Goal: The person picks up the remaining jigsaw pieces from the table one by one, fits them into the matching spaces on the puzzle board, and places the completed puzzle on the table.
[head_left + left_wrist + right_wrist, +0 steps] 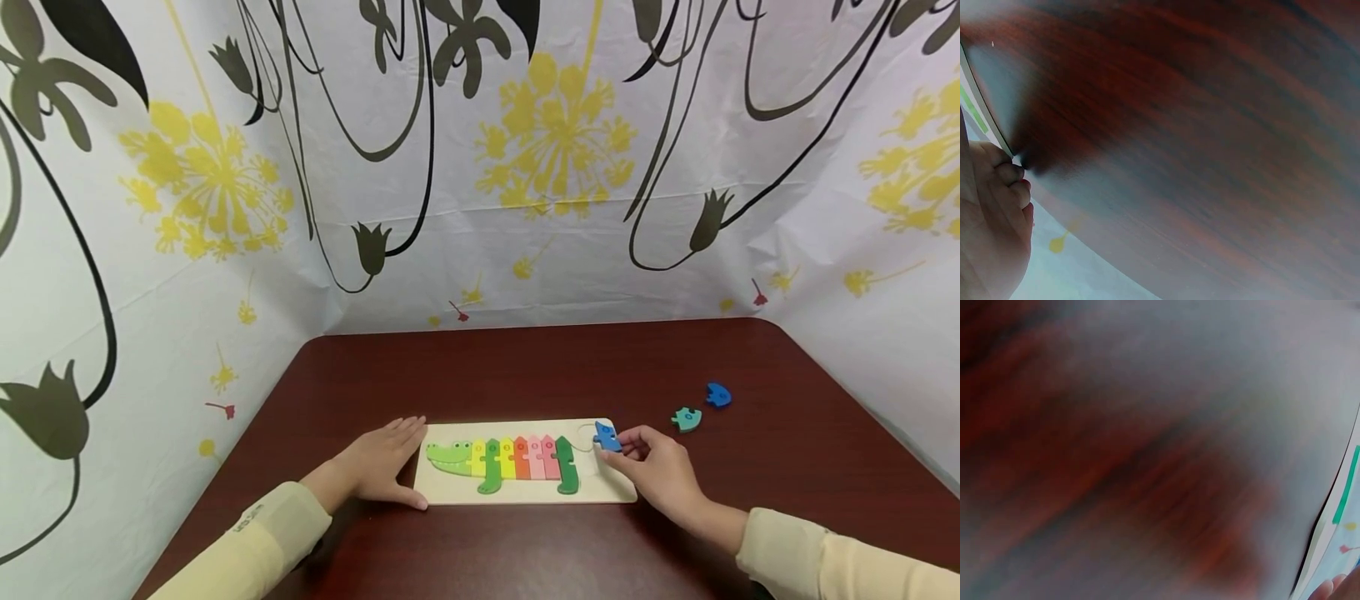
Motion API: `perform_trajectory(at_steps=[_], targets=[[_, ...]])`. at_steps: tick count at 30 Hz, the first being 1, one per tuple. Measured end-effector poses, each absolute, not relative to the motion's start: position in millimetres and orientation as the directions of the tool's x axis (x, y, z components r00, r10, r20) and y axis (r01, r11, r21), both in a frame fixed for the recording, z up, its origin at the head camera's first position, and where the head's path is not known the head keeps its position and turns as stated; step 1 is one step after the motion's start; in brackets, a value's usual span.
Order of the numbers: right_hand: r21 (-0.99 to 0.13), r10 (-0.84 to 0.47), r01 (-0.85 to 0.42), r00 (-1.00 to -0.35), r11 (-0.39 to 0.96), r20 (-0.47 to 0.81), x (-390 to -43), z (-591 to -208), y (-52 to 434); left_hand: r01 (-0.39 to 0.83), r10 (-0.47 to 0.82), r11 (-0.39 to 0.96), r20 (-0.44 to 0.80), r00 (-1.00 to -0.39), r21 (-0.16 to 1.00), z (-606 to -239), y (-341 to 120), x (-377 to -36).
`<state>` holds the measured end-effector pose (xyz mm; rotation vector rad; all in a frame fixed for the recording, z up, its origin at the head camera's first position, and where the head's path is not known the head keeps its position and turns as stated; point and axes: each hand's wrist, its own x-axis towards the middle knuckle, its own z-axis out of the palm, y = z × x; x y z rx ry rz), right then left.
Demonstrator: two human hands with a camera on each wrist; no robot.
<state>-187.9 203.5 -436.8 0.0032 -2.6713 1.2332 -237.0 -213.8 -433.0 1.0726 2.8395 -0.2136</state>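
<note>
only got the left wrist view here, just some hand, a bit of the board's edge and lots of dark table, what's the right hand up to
Observer: The right hand holds a blue puzzle piece at the right end of the board.
Operator: anything lying loose over on that side
Observer: Yes, a teal piece and a second blue piece lie on the table, beyond the right hand.
Operator: and what's next along the board from the piece being held
Observer: A dark green leg piece, at the right end of the colored row.
</note>
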Motion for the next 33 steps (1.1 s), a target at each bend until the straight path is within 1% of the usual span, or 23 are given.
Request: perform_trajectory(at_steps=[7, 13, 19, 33], targets=[[-0.777, 0.074, -0.100, -0.980, 0.621, 0.185, -186.7, -439.7, 193.9, 0.664, 0.652, 0.743, -0.136, -0.746, -0.083, -432.9, -213.9, -235.5], [-0.777, 0.061, -0.090, -0.985, 0.623, 0.162, -184.0, -440.8, 186.5, 0.676, 0.664, 0.732, -0.132, -0.736, -0.086, -432.4, -214.1, -235.3], [-0.775, 0.053, -0.098, -0.984, 0.624, 0.168, -183.7, -444.6, 183.1, 0.681, 0.668, 0.727, -0.138, -0.732, -0.093, -432.1, -214.1, -236.1], [-0.751, 0.036, -0.104, -0.985, 0.652, 0.168, -186.1, -447.8, 179.1, 0.666, 0.653, 0.740, -0.135, -0.746, -0.098, -435.0, -214.8, -237.1]])
